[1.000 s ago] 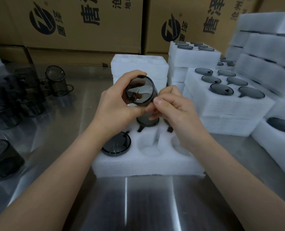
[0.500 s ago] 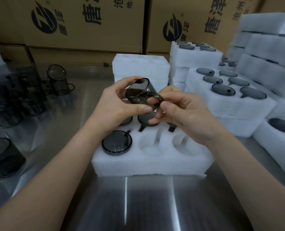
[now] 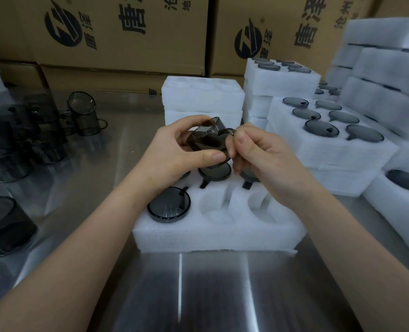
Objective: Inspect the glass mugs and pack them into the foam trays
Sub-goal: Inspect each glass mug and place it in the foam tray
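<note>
A smoky glass mug (image 3: 206,140) is held in the air just above the back row of the foam tray (image 3: 213,233), tilted on its side, with its handle turned toward the right hand. The left hand (image 3: 172,152) grips the mug's body: the thumb lies across the near side and the fingers (image 3: 186,123) curl over the top. The right hand (image 3: 265,161) pinches the handle side of the mug between thumb and curled fingers.

The tray sits on a shiny steel bench (image 3: 198,295). Its near-left pocket holds a packed mug (image 3: 168,204), with the handle lying in the side slot. Two more dark mugs sit in the back row under the hands, and the near-middle and near-right pockets show bare foam.

Left of the tray, loose mugs (image 3: 83,113) stand on the bench. Right of the tray are filled trays (image 3: 330,149), stacked. Behind it is a stack of plain foam trays (image 3: 202,97), and behind those stand printed cardboard boxes (image 3: 117,32).
</note>
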Demonstrator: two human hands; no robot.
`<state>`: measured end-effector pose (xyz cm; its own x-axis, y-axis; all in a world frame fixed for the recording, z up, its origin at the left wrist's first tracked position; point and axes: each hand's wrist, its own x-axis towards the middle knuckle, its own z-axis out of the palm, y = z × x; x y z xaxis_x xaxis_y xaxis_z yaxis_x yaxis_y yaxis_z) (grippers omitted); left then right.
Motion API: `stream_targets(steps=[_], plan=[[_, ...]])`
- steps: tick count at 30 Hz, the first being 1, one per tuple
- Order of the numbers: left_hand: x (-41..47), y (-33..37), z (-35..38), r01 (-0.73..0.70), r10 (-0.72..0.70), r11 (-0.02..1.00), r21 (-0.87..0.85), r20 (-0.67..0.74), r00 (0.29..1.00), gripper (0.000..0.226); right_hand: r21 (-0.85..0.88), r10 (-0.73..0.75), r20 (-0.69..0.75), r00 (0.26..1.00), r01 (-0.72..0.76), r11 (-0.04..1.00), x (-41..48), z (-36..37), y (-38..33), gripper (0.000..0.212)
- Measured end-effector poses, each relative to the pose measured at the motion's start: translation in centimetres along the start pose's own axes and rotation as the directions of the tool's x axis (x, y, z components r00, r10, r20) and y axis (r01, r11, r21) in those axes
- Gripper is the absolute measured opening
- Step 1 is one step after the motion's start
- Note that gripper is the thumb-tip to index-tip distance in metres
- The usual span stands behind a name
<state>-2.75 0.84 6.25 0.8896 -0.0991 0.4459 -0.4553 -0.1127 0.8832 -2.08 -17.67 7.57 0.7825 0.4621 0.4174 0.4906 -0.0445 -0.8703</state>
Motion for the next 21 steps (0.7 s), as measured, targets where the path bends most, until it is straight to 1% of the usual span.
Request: stream_targets(steps=[3, 6, 7, 8, 9, 12, 14, 15, 17, 19, 21], plan=[[-0.1, 0.0, 0.1, -0.02, 0.021, 0.995, 0.094, -0.011, 1.0, 0.06, -0.072, 0.02, -0.008, 1.0, -0.021, 0.997, 0.1, 0.3, -0.3, 0.038], [-0.1, 0.1, 0.3, -0.053, 0.059, 0.969, 0.243, -0.016, 0.998, 0.068, -0.159, 0.082, -0.078, 0.994, -0.093, 0.983, 0.2, 0.4, 0.2, 0.055], [-0.1, 0.1, 0.4, -0.062, 0.069, 0.96, 0.272, -0.016, 0.998, 0.07, -0.179, 0.085, -0.097, 0.992, -0.101, 0.979, 0.1, 0.5, 0.3, 0.058], [-0.1, 0.1, 0.4, -0.069, 0.077, 0.957, 0.281, -0.02, 0.997, 0.07, -0.17, 0.078, -0.111, 0.991, -0.096, 0.981, 0.1, 0.7, 0.4, 0.056], [-0.1, 0.1, 0.3, -0.079, 0.09, 0.958, 0.276, -0.026, 0.996, 0.069, -0.118, 0.071, -0.128, 0.989, -0.086, 0.989, 0.0, 0.8, 0.4, 0.051], [-0.1, 0.0, 0.1, -0.132, 0.147, 0.969, 0.206, -0.055, 0.988, 0.067, 0.166, 0.075, -0.179, 0.981, -0.045, 0.985, 0.0, 0.8, 0.5, 0.038], [-0.2, 0.0, 0.1, -0.149, 0.158, 0.98, 0.133, -0.059, 0.986, 0.066, 0.233, 0.1, -0.18, 0.978, -0.057, 0.971, 0.2, 0.5, 0.5, 0.026], [-0.2, 0.0, 0.1, -0.154, 0.16, 0.983, 0.104, -0.058, 0.985, 0.065, 0.249, 0.118, -0.155, 0.981, -0.077, 0.965, 0.2, 0.5, 0.5, 0.022], [-0.4, 0.1, 0.3, -0.164, 0.167, 0.985, 0.056, -0.053, 0.985, 0.064, 0.274, 0.142, -0.077, 0.987, -0.116, 0.955, 0.3, 0.3, 0.8, 0.033], [-0.4, 0.1, 0.3, -0.168, 0.169, 0.986, 0.022, -0.04, 0.985, 0.064, 0.275, 0.122, -0.015, 0.992, -0.113, 0.955, 0.3, 0.2, 0.9, 0.047], [-0.4, 0.2, 0.2, -0.165, 0.166, 0.986, 0.039, -0.019, 0.986, 0.067, 0.271, 0.099, 0.003, 0.995, -0.096, 0.958, 0.2, 0.3, 0.9, 0.048]])
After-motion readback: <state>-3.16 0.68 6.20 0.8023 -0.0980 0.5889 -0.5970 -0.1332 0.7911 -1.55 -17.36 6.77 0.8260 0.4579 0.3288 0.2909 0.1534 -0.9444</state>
